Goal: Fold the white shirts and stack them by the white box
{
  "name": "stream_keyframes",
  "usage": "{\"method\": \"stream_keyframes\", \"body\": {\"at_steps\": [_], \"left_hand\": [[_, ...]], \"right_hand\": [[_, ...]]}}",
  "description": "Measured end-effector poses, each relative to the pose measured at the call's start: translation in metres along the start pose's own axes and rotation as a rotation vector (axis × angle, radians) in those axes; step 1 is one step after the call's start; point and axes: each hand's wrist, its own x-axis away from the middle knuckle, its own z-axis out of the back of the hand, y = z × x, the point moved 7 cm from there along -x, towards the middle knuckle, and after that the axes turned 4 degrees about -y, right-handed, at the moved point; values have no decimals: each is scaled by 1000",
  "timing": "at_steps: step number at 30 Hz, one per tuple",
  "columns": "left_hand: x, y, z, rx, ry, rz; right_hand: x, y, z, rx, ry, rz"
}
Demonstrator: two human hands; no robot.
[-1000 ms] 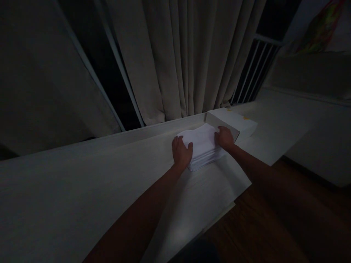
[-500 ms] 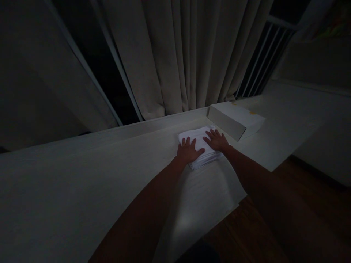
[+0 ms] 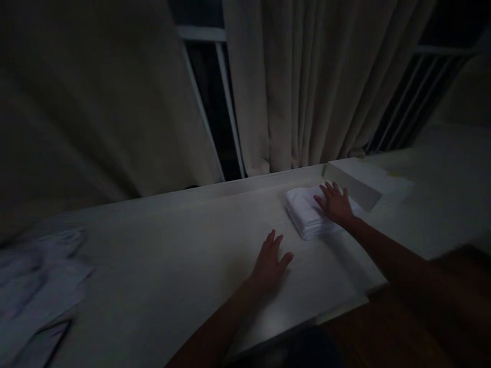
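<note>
A stack of folded white cloths (image 3: 307,219) lies on the pale table (image 3: 172,271) near its far edge. My right hand (image 3: 336,204) rests flat on the right part of the stack, fingers spread. My left hand (image 3: 269,260) is off the stack, flat over the bare tabletop a little to the stack's near left, holding nothing. A white box (image 3: 358,182) stands just beyond and right of the stack, close to my right hand.
Several loose pale cloths (image 3: 38,286) lie at the table's left end. Beige curtains (image 3: 307,82) and a dark window frame (image 3: 215,92) back the table. Dark wooden floor (image 3: 422,327) lies off the table's right front edge. The scene is dim.
My left hand has come off the stack and moved back toward me and to the left. The view has swung left, bringing the loose cloths into sight. My right hand stays on the stack.
</note>
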Motion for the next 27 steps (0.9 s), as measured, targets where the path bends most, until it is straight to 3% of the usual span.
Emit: {"method": "stream_keyframes", "body": {"at_steps": [3, 6, 9, 12, 14, 17, 23, 27], "left_hand": [[95, -33, 22, -87, 80, 100], [178, -66, 50, -238, 177, 184], [243, -99, 71, -390, 211, 244], [293, -130, 80, -490, 205, 280], [318, -141, 81, -518, 212, 276], [340, -142, 81, -527, 240, 263], [348, -131, 82, -432, 345, 317], [356, -127, 95, -249, 385, 291]], "right_hand": [[43, -79, 5, -127, 91, 146], [103, -182, -16, -265, 36, 285], [163, -281, -46, -342, -104, 307], [202, -347, -66, -354, -181, 263], [215, -369, -70, -338, -184, 248], [222, -378, -68, -299, -158, 262], [220, -375, -68, -251, -149, 278], [220, -377, -72, -233, -137, 287]]}}
